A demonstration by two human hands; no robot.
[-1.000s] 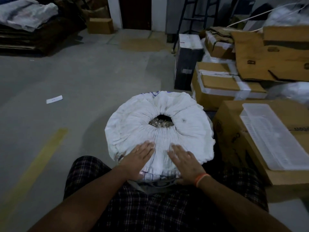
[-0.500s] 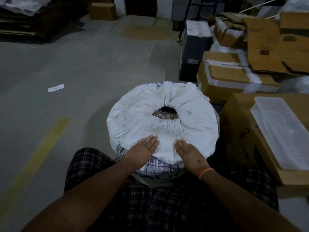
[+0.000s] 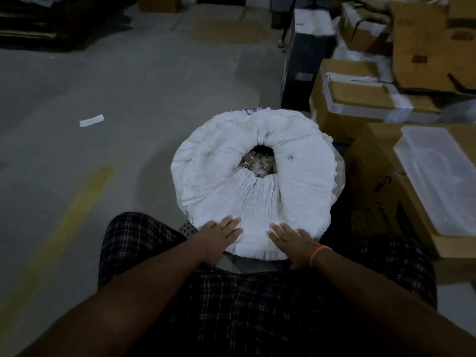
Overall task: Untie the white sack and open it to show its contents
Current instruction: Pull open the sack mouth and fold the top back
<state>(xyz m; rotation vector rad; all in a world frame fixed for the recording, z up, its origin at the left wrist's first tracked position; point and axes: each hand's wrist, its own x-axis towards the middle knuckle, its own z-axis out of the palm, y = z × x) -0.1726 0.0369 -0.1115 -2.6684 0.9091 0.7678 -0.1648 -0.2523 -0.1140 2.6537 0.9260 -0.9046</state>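
Both grips are spread flat, pinching nothing: the left hand [image 3: 219, 237] and the right hand [image 3: 293, 240] lie palm-down side by side on the near rim of the white sack [image 3: 206, 176], which stands on the floor [image 3: 128, 86] just in front of the person's knees. The rolled-down mouth [image 3: 260, 161] lies straight ahead of the fingertips, about equally near to each hand, with small pale contents [image 3: 257, 164] showing. Widening it probably means drawing the rim outward and down.
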